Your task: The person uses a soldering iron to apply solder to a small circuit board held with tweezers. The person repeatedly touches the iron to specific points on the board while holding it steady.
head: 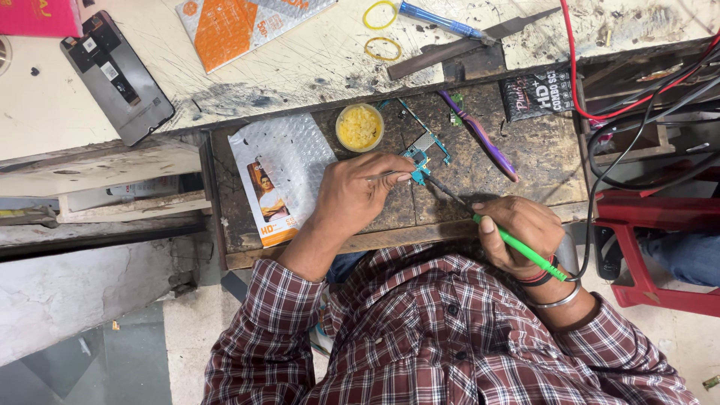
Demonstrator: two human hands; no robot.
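Scarred dark bench (540, 161): small teal circuit board (421, 159), green-handled soldering iron (517, 246) tip touching

Two bare hands working on a small circuit board at a worn wooden bench

The left hand (358, 196) pinches thin metal tweezers (391, 176) against the blue-green circuit board (421, 156) just beyond its fingertips; the right hand (521, 234) grips a green-handled soldering iron (517, 246) whose dark tip reaches the same board. A round yellow tin of flux paste (359, 127) sits just beyond the left hand, a bubble-wrap pouch (279, 174) beside it, and a purple toothbrush (480, 136) lies beyond the right hand
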